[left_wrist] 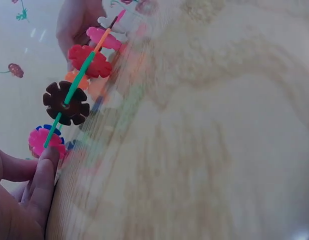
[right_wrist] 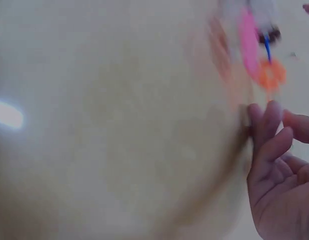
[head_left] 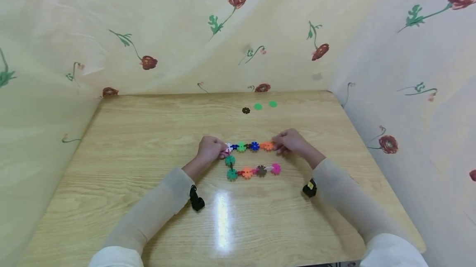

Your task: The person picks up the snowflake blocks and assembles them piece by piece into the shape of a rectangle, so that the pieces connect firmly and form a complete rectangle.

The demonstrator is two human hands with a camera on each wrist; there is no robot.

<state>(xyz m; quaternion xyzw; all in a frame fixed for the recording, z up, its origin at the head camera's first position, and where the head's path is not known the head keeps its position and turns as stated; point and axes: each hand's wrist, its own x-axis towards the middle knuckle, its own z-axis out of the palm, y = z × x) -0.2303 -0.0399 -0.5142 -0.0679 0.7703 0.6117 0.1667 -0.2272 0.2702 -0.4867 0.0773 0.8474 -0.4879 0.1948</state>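
Note:
A chain of linked flower-shaped plastic discs lies on the table in an angular C, its gap facing right in the head view. My left hand (head_left: 211,149) pinches the upper left corner, by the white disc (head_left: 229,148). At the far row's right end, my right hand (head_left: 291,143) holds the orange disc (head_left: 267,146) by its edge between thumb and fingers. Two teal discs (head_left: 232,174) form the left side. The near row ends in a pink disc (head_left: 276,168). In the left wrist view, a dark brown disc (left_wrist: 58,106) stands upright beyond my left fingertips.
Behind the chain lie a loose brown disc (head_left: 246,110) and two green discs (head_left: 258,106). The wooden table (head_left: 148,126) meets a flower-printed sheet (head_left: 178,52) at its back and sides. Light glares off the tabletop in front of the chain.

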